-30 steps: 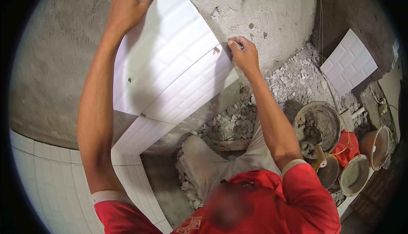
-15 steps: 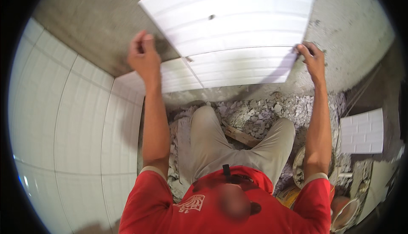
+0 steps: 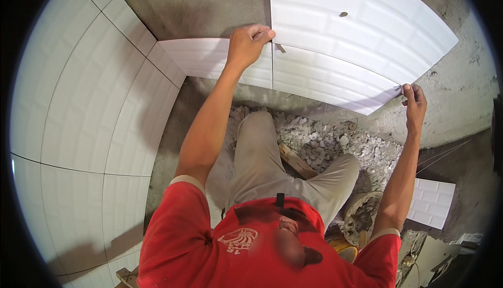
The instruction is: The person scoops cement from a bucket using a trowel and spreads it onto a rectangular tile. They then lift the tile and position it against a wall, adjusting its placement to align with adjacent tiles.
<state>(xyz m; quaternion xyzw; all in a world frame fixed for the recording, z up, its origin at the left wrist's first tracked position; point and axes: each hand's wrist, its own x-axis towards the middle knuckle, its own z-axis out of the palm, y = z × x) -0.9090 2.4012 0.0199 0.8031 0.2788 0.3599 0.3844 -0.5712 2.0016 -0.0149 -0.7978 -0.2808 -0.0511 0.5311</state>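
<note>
A large white brick-relief tile [image 3: 356, 31] stands against the wall above a lower white tile [image 3: 335, 76], with a thin joint between them. My left hand [image 3: 245, 46] is closed in a pinch at the upper tile's lower left corner; what its fingertips hold, if anything, is too small to make out. Beside them a small wedge-like piece [image 3: 281, 48] sticks out at the joint. My right hand [image 3: 415, 104] pinches at the joint's right end, where a tiny dark piece shows at the fingertips. Another white tile [image 3: 209, 57] continues the lower row leftward, partly behind my left hand.
White tiles [image 3: 78, 115] cover the left wall. Bare grey cement [image 3: 199, 2] shows above the lower row. Rubble [image 3: 319, 136] and a wooden piece [image 3: 296, 161] lie between my legs. A bucket [image 3: 361, 212] and a loose white tile [image 3: 430, 203] are at the right.
My left hand has moved from beside the bare cement to the tile corner, closing its fingers there. My right hand stays at the joint's right end. The view has turned.
</note>
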